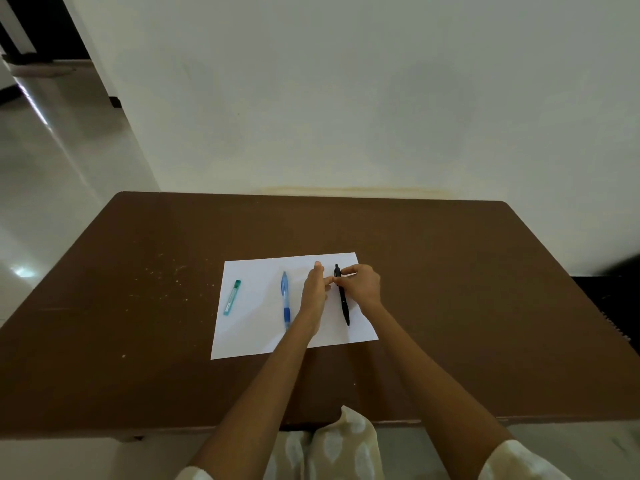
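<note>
A white sheet of paper (252,327) lies on the brown table (450,306). On it lie a green lead case (232,297) at the left, a blue pen (285,299) in the middle and a black pen (343,299) at the right, all pointing roughly away from me. My right hand (362,285) pinches the black pen near its far end, and the pen's tip still rests on the paper. My left hand (313,289) lies between the two pens, its fingertips meeting the right hand's fingers beside the black pen. Whether it pinches anything is hidden.
Pale crumbs (162,275) are scattered on the table left of the paper. The table's far edge meets a white wall (346,98). A tiled floor (52,174) lies to the left, and a dark object (616,306) stands off the right edge.
</note>
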